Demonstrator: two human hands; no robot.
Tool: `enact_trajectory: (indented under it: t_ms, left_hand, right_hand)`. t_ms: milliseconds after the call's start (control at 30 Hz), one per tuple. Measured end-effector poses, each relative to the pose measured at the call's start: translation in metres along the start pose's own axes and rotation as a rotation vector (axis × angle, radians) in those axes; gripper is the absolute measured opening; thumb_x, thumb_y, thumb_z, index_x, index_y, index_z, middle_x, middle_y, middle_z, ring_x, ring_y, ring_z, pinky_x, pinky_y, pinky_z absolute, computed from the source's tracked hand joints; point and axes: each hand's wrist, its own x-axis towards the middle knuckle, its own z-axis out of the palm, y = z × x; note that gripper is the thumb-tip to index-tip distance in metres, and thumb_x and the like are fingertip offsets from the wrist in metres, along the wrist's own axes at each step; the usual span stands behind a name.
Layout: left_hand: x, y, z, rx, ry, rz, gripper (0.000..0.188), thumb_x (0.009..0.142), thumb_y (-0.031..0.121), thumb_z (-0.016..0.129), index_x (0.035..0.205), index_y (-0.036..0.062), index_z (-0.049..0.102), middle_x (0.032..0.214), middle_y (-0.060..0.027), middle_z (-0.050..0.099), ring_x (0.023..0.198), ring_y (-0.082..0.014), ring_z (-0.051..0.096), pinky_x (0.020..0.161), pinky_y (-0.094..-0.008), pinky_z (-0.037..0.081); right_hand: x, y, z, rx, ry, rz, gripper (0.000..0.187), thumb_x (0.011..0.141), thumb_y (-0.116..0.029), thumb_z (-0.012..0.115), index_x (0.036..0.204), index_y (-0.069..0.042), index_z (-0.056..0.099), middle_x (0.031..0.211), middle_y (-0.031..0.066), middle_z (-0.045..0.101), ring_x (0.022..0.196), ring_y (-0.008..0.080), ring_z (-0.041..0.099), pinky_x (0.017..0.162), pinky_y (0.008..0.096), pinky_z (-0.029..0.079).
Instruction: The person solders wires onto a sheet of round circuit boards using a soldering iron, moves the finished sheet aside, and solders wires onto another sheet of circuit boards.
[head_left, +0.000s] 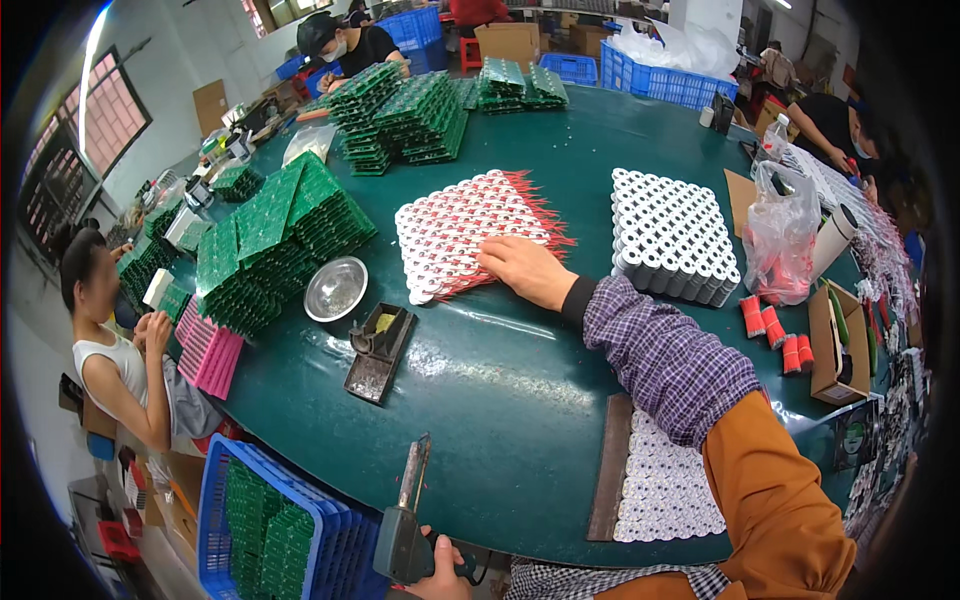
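Observation:
At the lower edge my left hand (443, 572) is wrapped round the grip of a dark green soldering gun (403, 530), whose metal tip points up and away over the table edge. My right hand (530, 270) reaches across the table and lies palm down, fingers stretched to the left, on the right part of a block of white round pieces with red wires (455, 235). Thin red wire ends stick out along the block's right side. Its thumb and the undersides of the fingers are hidden. A small dark metal tray (376, 375) and a round shiny dish (336, 289) stand left of the block.
Stacks of green circuit boards (268, 225) rise on the left, more (400, 115) at the back. A white cylinder block (672, 230) stands right, near red wire bundles (765, 325) and a plastic bag (780, 230). A blue crate (262, 470) is below left. Co-workers sit around.

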Motion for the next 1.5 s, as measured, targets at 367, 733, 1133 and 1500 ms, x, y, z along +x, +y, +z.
enact_trajectory:
  t_ms: [367, 733, 1133, 1500]
  left_hand:
    - [-0.003, 0.004, 0.010, -0.003, 0.034, -0.010, 0.030, 0.087, -0.009, 0.070, 0.116, -0.0040, 0.063, 0.088, -0.0089, 0.065, 0.062, -0.0132, 0.056, 0.054, -0.0261, 0.045]
    - [-0.020, 0.014, 0.012, -0.033, -0.059, 0.032, 0.029, 0.089, -0.009, 0.067, 0.117, -0.0051, 0.063, 0.095, -0.0108, 0.065, 0.063, -0.0133, 0.056, 0.054, -0.0285, 0.046]
    - [-0.058, 0.030, 0.045, 0.110, -0.479, 0.114, 0.042, 0.089, -0.002, 0.064, 0.130, -0.0048, 0.053, 0.114, -0.0183, 0.062, 0.062, -0.0125, 0.053, 0.049, -0.0256, 0.043]
    - [-0.100, 0.043, 0.051, 0.397, -0.797, 0.062, 0.022, 0.099, 0.002, 0.061, 0.119, -0.0074, 0.061, 0.090, -0.0121, 0.061, 0.068, -0.0188, 0.055, 0.067, -0.0311, 0.048]
  right_hand:
    - [0.000, -0.009, -0.008, 0.199, 0.249, 0.908, 0.033, 0.098, -0.023, 0.059, 0.115, 0.005, 0.063, 0.113, 0.0247, 0.067, 0.109, 0.0408, 0.060, 0.097, 0.0499, 0.044]
    - [-0.023, -0.007, -0.058, 0.592, 0.182, 0.976, 0.036, 0.095, -0.020, 0.060, 0.122, 0.004, 0.066, 0.119, 0.0282, 0.067, 0.111, 0.0434, 0.065, 0.097, 0.0479, 0.051]
    - [-0.257, -0.124, -0.330, 0.029, 0.183, 0.927, 0.010, 0.086, 0.001, 0.071, 0.096, 0.000, 0.070, 0.092, 0.0124, 0.067, 0.084, 0.0265, 0.067, 0.074, 0.0352, 0.052]
    - [-0.352, -0.150, -0.303, -0.129, -0.071, 1.229, 0.019, 0.091, -0.014, 0.069, 0.103, 0.001, 0.071, 0.098, 0.0165, 0.068, 0.099, 0.0357, 0.063, 0.089, 0.0443, 0.050]
